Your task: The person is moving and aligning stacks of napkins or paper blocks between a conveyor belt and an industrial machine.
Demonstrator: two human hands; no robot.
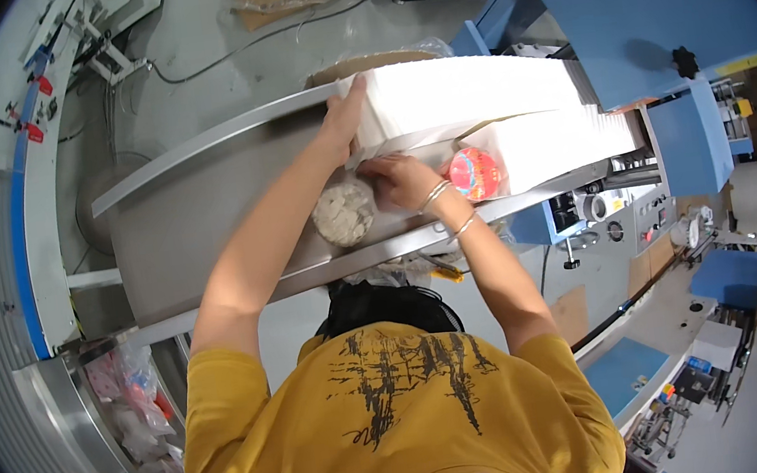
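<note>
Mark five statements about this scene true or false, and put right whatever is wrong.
1. The left hand is at the left end of the farther white stack. True.
2. The round grey-white thing is in the metal trough, to the left of the right hand. True.
3. The round red thing lies to the left of both hands. False: the round red thing lies to the right of both.
4. The person wears a yellow shirt with a dark print. True.
5. Bangles circle the left wrist. False: the bangles are on the right wrist, and the left one is bare.
</note>
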